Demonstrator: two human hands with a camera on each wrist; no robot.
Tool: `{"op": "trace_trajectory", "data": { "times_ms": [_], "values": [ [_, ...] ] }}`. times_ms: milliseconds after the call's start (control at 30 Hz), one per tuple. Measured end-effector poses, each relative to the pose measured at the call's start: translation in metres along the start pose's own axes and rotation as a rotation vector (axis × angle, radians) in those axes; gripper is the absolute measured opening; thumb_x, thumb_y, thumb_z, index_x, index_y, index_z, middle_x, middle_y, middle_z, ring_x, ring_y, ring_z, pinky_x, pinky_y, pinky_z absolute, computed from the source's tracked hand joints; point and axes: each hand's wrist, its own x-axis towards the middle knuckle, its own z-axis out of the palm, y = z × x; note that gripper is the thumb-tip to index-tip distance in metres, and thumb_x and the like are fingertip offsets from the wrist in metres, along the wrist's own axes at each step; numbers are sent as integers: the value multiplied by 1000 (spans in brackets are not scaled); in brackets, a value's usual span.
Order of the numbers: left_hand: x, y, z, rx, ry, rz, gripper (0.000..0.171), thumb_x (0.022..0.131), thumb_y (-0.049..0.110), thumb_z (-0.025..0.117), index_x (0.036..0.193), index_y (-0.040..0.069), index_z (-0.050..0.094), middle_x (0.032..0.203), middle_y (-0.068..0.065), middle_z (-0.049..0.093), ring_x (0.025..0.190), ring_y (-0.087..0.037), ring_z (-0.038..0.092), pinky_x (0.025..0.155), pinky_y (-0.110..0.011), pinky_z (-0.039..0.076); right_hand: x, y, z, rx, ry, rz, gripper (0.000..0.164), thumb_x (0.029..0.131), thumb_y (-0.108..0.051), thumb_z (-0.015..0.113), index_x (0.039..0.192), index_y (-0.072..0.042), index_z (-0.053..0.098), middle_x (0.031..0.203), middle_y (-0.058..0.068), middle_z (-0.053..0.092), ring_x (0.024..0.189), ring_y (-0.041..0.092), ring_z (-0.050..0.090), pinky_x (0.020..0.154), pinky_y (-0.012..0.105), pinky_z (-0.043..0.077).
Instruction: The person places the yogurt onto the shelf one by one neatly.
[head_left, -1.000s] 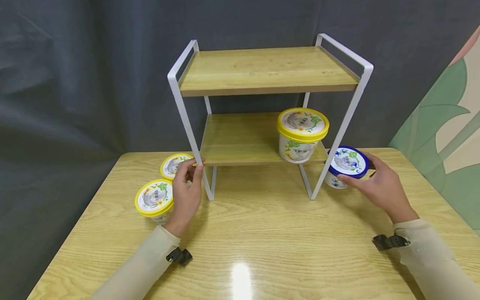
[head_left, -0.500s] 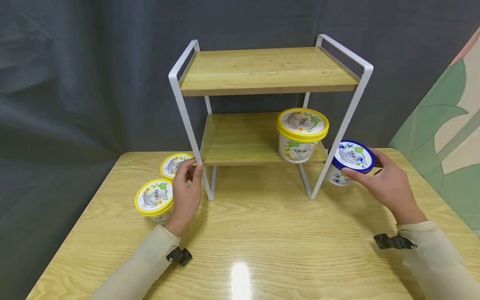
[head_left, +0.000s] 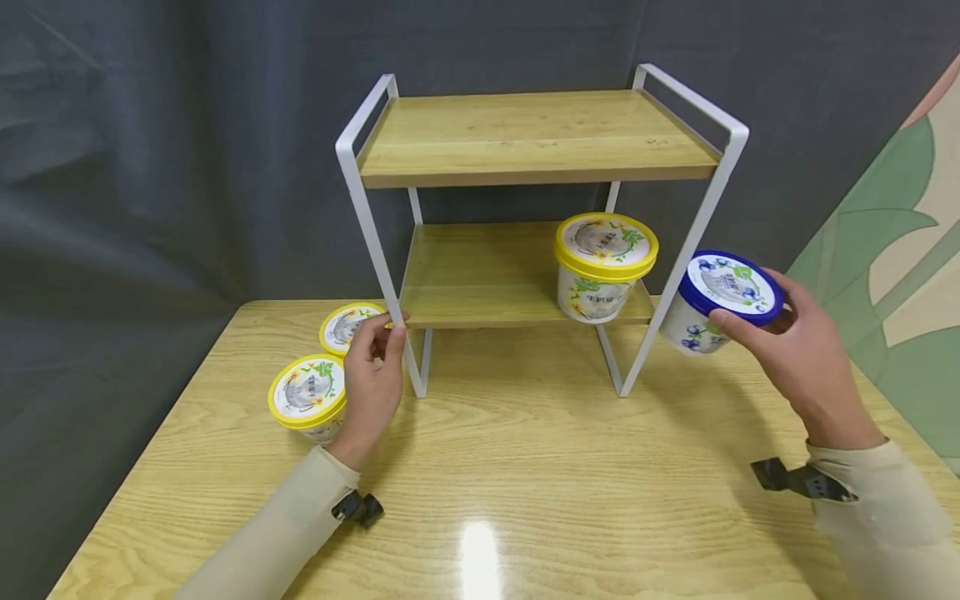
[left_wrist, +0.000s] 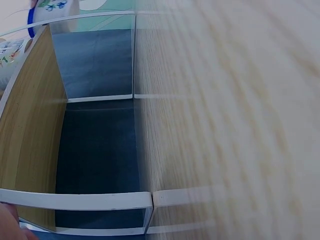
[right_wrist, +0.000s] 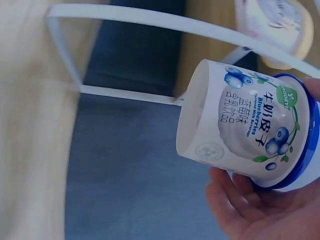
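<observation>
Both arms (head_left: pixel 262 525) outstretched, right hand (head_left: pixel 810 358) gripping tub (head_left: pixel 712 302)

a rack (head_left: pixel 540 137) stands on the table (head_left: pixel 525 467) before a curtain (head_left: pixel 495 42), an inner tub (head_left: pixel 602 268) toward the right of its lower shelf (head_left: pixel 480 267), a front tub (head_left: pixel 306 392) and, behind it, a rear tub (head_left: pixel 347 330) to its left, a held tub (head_left: pixel 720 293) just right.

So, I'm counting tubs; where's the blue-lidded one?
In the head view, the blue-lidded tub is in the right hand, just right of the rack.
</observation>
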Motion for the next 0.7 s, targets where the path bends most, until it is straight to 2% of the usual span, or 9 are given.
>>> {"op": "trace_trajectory", "data": {
  "times_ms": [133, 267, 333, 467, 567, 700],
  "values": [
    [2, 2, -1, -17, -5, 13, 21, 101, 9, 56, 117, 1, 66, 88, -9, 55, 72, -6, 45, 65, -17, 37, -7, -11, -5, 106, 72, -24, 81, 93, -34, 69, 158, -18, 23, 138, 2, 44, 107, 1, 46, 75, -1, 40],
    [3, 2, -2, -16, -7, 10, 21, 101, 8, 56, 118, 1, 66, 89, -11, 56, 74, -5, 45, 66, -16, 37, -14, -23, -12, 204, 152, -31, 76, 93, -27, 70, 156, -20, 29, 131, -15, 44, 109, 2, 47, 77, -1, 42],
    [3, 2, -2, -15, -2, 6, 20, 101, 7, 56, 117, 0, 66, 90, -14, 56, 75, -5, 46, 67, -15, 38, -16, -31, -14, 299, 206, -30, 74, 91, -22, 72, 154, -19, 33, 130, -14, 46, 110, 4, 49, 77, 0, 43],
    [3, 2, 0, -22, -1, -3, 20, 101, 7, 56, 117, 0, 66, 91, -15, 56, 75, -5, 46, 67, -15, 38, -17, -46, -18, 566, 289, -76, 73, 85, -7, 76, 148, -13, 41, 124, -10, 48, 107, 6, 49, 78, 1, 45],
    [1, 2, 0, -23, 8, -7, 20, 100, 7, 57, 117, 0, 66, 90, -13, 56, 75, -5, 46, 67, -15, 37, -12, -55, -25, 662, 258, -112, 72, 85, -4, 75, 146, -11, 39, 125, -9, 46, 110, 8, 46, 86, 4, 44],
    [-1, 0, -2, -17, 27, -14, 20, 99, 5, 57, 116, 0, 67, 90, -12, 57, 76, -4, 46, 67, -14, 37, 0, -70, -35, 752, 204, -159, 62, 89, -4, 71, 141, -12, 37, 126, -6, 44, 115, 10, 43, 91, 9, 42]
  ]
}}
